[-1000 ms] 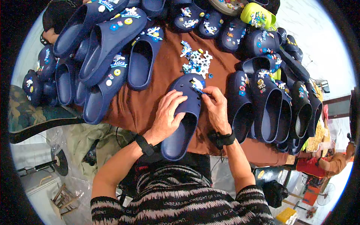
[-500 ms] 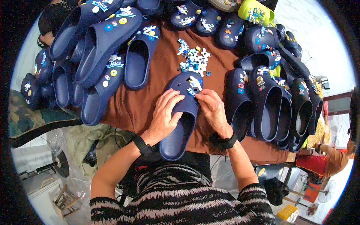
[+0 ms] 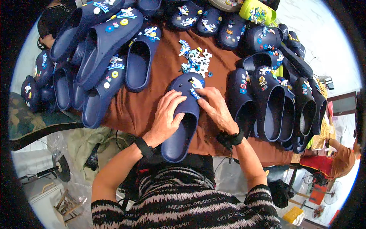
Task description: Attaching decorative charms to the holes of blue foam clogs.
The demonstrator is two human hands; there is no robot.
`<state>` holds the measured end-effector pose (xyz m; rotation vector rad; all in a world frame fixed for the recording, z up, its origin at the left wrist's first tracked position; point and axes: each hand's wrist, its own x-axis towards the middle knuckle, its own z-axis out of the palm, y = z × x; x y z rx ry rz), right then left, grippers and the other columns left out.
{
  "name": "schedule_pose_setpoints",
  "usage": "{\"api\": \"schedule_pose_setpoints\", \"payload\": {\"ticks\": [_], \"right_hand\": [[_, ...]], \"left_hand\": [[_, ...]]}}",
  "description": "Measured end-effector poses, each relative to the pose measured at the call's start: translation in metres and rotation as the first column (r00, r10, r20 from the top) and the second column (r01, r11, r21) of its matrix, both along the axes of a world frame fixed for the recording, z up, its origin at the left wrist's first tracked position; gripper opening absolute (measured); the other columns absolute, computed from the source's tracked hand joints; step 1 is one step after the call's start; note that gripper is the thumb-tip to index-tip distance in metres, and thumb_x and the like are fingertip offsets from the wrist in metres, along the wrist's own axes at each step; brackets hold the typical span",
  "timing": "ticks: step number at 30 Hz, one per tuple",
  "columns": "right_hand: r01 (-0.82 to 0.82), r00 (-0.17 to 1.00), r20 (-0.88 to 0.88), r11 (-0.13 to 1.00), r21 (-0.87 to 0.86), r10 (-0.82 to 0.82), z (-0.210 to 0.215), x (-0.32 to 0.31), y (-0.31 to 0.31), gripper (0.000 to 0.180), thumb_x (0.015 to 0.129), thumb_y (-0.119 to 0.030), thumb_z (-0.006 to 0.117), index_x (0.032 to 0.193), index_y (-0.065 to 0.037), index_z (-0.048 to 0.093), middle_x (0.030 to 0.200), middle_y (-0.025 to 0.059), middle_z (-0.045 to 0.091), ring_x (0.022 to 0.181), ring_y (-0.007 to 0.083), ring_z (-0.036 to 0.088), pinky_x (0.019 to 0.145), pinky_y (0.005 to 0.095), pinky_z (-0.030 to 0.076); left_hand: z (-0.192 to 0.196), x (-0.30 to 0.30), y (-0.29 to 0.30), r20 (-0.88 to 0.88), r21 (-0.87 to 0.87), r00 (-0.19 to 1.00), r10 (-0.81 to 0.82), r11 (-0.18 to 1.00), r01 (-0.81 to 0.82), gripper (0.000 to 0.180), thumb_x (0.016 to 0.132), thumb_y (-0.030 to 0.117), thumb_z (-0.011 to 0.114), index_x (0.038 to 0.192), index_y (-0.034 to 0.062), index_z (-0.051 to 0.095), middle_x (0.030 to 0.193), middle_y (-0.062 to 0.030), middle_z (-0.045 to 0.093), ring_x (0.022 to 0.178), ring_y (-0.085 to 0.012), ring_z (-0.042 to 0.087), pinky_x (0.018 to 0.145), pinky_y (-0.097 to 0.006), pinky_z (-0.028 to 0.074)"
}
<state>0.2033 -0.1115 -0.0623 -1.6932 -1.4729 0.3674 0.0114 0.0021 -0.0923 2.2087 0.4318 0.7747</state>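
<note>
In the middle lies a navy blue clog, its toe pointing away from me. My left hand holds its left side, fingers over the upper and thumb at the foot opening's edge. A small blue-and-white shoe charm sits on the right of the upper, between the thumb and forefinger of my right hand. Just above it is a white figure charm on the toe. Bare holes show in the upper's left part. Beyond the toe, a pile of loose white and blue charms rests on the brown cloth.
Navy clogs with charms are stacked at the left and stand in a row at the right. More clogs and a lime green clog lie along the far side. At the far right is another person.
My right hand has shifted its grip: the forefinger now lies at the charm's upper side and the thumb below it. The wrist has turned slightly. My left hand stays on the clog.
</note>
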Motion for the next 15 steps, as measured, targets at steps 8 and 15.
{"api": "schedule_pose_setpoints", "payload": {"ticks": [8,15], "right_hand": [[-0.064,0.981,0.183,0.997,-0.034,0.069,-0.005,0.01,0.005,0.027,0.091,-0.016,0.065,0.118,-0.013,0.071,0.103,0.0119,0.059,0.102,0.0301,0.053,0.093,0.0416,0.042],[0.437,0.9,0.029,0.897,-0.071,-0.436,-0.017,0.041,0.034,0.019,0.096,-0.013,0.057,0.105,0.001,0.067,0.104,0.0238,0.066,0.098,0.0411,0.065,0.081,0.0444,0.052]], "left_hand": [[0.0,0.0,0.0,-0.014,-0.005,1.0,-0.004,1.0,0.004,0.046,0.086,0.014,0.06,0.13,0.0041,0.056,0.139,-0.018,0.05,0.137,-0.0387,0.04,0.117,-0.048,0.029],[-0.002,0.001,0.002,0.024,0.024,1.0,-0.013,1.0,0.013,0.046,0.087,0.018,0.061,0.13,0.0045,0.056,0.139,-0.018,0.051,0.137,-0.0389,0.04,0.117,-0.048,0.029]]}}
